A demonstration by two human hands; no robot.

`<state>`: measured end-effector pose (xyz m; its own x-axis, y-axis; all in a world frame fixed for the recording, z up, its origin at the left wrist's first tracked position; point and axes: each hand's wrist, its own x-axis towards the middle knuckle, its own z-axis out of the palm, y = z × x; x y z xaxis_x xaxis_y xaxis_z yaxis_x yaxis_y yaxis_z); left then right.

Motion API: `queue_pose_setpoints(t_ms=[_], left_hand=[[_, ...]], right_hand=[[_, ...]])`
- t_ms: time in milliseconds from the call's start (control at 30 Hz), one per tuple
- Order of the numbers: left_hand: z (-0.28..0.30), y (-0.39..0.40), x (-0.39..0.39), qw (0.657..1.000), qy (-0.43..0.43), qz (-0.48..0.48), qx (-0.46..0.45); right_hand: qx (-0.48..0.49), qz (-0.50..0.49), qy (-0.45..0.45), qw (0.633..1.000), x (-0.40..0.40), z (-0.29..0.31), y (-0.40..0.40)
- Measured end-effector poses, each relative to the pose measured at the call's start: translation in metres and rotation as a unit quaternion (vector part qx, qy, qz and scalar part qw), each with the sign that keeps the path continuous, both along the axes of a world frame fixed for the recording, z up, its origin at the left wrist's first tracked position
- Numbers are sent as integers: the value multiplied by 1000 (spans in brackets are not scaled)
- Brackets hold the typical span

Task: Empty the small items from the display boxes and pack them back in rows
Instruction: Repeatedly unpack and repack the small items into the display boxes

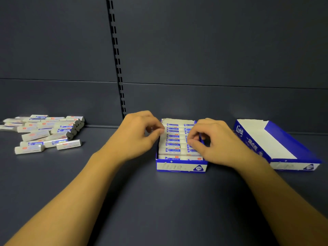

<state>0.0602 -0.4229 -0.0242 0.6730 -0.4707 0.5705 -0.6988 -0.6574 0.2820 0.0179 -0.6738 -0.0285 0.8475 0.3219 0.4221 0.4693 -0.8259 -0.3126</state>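
A blue-and-white display box (181, 167) stands in the middle of the dark shelf, packed with rows of white wrapped erasers (173, 145). My left hand (140, 134) is at the box's left wall, fingers curled, thumb and fingertips pinching at that edge. My right hand (211, 139) is over the right side of the box, fingers curled and pinching at the right wall or an eraser there; which one I cannot tell. A second, empty box (276, 144) lies tilted to the right.
A loose pile of several wrapped erasers (48, 132) lies at the far left of the shelf. Behind stands the dark back panel with a slotted upright (118, 64). Bare shelf surface stretches in front of the boxes.
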Motion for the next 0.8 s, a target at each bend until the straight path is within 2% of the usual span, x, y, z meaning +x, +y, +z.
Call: queue_pose_setpoints(t_ms=[100,200,300,433,567,800], left_hand=[[-6,1,0,998,3,65,19],[-7,-1,-11,995,16,92,40],[1,8,-23,990,32,120,60],[17,37,-46,976,60,190,93],[29,64,-72,959,65,254,104],[38,111,-128,933,79,336,105]], right_hand=[[60,-11,-29,998,-3,-5,1],[97,-19,-37,994,-6,-5,3],[64,-22,-39,997,-9,6,2],[6,-22,1,1000,-20,35,14],[8,17,9,1000,-37,60,50],[-35,31,103,994,-54,63,117]])
